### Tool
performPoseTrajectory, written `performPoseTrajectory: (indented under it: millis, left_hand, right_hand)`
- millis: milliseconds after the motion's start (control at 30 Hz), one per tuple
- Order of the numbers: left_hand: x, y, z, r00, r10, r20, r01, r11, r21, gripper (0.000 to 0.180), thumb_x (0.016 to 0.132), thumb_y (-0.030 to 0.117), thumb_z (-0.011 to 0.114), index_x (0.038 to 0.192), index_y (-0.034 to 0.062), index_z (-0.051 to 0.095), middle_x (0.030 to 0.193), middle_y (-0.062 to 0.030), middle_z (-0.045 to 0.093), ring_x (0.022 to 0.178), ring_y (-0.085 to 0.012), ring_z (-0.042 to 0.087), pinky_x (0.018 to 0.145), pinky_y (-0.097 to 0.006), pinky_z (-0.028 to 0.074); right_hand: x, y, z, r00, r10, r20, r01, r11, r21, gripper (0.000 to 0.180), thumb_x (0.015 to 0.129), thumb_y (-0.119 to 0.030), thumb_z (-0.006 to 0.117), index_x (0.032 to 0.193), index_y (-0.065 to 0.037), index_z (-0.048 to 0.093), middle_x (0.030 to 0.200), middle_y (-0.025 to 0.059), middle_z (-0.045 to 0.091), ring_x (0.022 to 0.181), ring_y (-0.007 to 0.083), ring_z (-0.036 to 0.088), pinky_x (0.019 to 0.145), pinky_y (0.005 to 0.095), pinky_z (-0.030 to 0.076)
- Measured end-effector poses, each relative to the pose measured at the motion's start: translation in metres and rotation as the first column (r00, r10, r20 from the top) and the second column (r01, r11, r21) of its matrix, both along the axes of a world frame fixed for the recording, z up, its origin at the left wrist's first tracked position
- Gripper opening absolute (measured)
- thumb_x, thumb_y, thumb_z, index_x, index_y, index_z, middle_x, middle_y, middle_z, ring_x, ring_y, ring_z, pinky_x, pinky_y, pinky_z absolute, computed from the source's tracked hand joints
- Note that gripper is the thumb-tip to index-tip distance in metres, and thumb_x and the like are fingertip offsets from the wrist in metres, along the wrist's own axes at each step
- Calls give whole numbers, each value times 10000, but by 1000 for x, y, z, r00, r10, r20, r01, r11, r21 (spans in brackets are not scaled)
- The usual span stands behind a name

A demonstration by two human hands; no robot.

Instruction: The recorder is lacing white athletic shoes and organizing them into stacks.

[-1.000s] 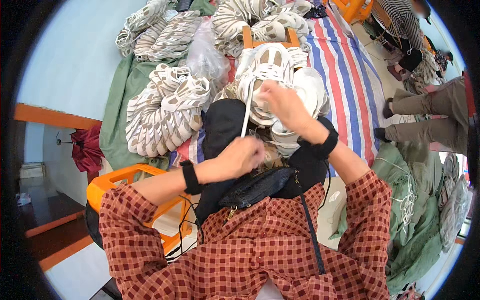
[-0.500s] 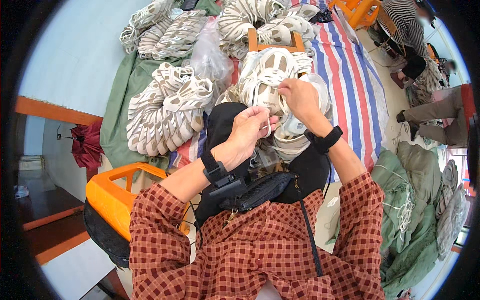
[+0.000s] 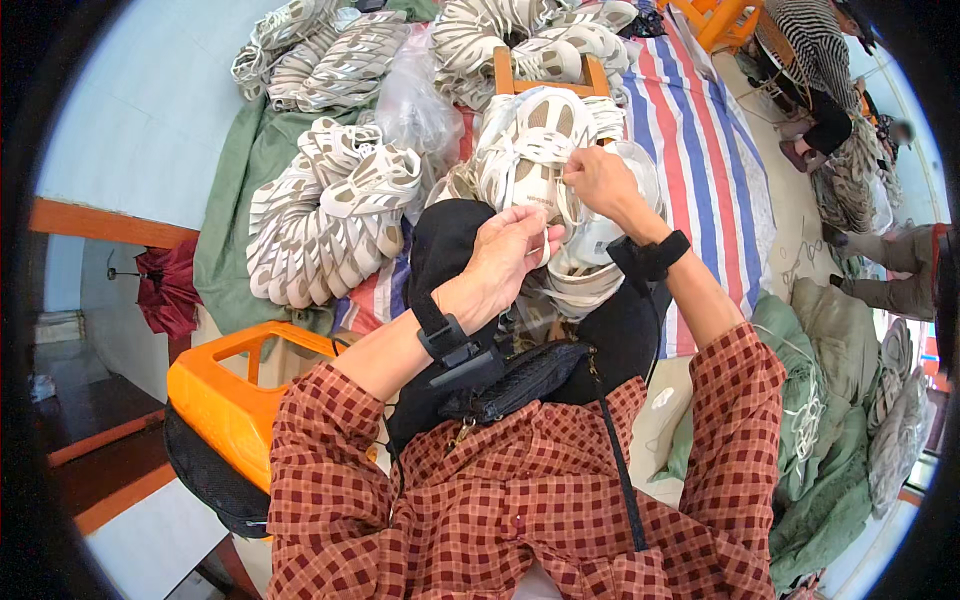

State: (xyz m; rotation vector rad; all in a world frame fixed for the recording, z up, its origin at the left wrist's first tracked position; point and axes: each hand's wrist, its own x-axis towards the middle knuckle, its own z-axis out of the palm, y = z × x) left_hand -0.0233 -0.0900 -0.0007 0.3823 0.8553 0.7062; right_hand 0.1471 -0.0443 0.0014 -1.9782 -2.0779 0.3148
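While the shoe (image 3: 528,183) lies before the knees (image 3: 445,238), laced side up, the left hand (image 3: 512,245) bends its fingers near its close end and the right hand (image 3: 602,185) curls at its right side. The hands are apart; whether either clamps a lace end, I cannot tell. Working the lace (image 3: 542,147) seems in hand; the next move probably calls for a fine pinch.

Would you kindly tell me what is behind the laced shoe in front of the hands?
Beyond the laced shoe, part of an orange-brown frame and a pile of shoes show. The frame's lower part is covered and cannot be seen.
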Motion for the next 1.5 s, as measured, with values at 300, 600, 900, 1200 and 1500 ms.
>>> performPoseTrajectory:
  millis: [300, 600, 900, 1200, 1500]
  left_hand:
    - [-3, 14, 5, 991, 72, 115, -74, 997, 12, 174, 873, 61, 532, 1021, 10, 457, 963, -102, 560, 906, -201, 590, 831, -317, 503]
    - [1, 16, -2, 991, 59, 121, -57, 998, -16, 125, 872, 72, 550, 973, 14, 503, 997, -112, 571, 966, -208, 573, 873, -338, 483]
    - [0, 19, -13, 993, 19, 118, -19, 1000, -5, 104, 864, 73, 553, 944, 35, 499, 957, -86, 564, 966, -207, 570, 911, -365, 458]
    - [-1, 22, -14, 987, -8, 160, 10, 1000, -11, 96, 863, 62, 547, 938, 42, 492, 969, -87, 558, 963, -222, 571, 914, -363, 460]
    - [0, 15, -20, 995, 1, 101, 0, 1000, -16, 44, 871, 105, 550, 902, 103, 520, 938, -44, 588, 953, -188, 572, 857, -341, 464]
  right_hand:
    - [-3, -15, 8, 988, -61, -145, 66, 997, 30, 110, 756, -144, 546, 746, -53, 607, 775, 164, 618, 764, 342, 601, 669, 430, 467]
    - [-4, 2, -15, 823, -217, -525, 108, 967, -230, 130, 738, -134, 578, 768, -45, 668, 732, 173, 638, 721, 318, 626, 645, 400, 485]
    - [-30, -3, 4, 984, -93, -150, 100, 994, 38, 104, 733, -109, 593, 817, -49, 606, 763, 173, 634, 751, 353, 617, 667, 421, 475]
    - [-20, -6, -2, 993, 107, -45, -90, 955, 283, 164, 743, -71, 546, 906, -55, 531, 746, 149, 619, 762, 343, 599, 651, 453, 444]
    - [-22, -1, 17, 967, 254, -19, -254, 967, 29, 184, 777, -169, 582, 927, -68, 548, 786, 117, 612, 747, 310, 602, 654, 398, 473]
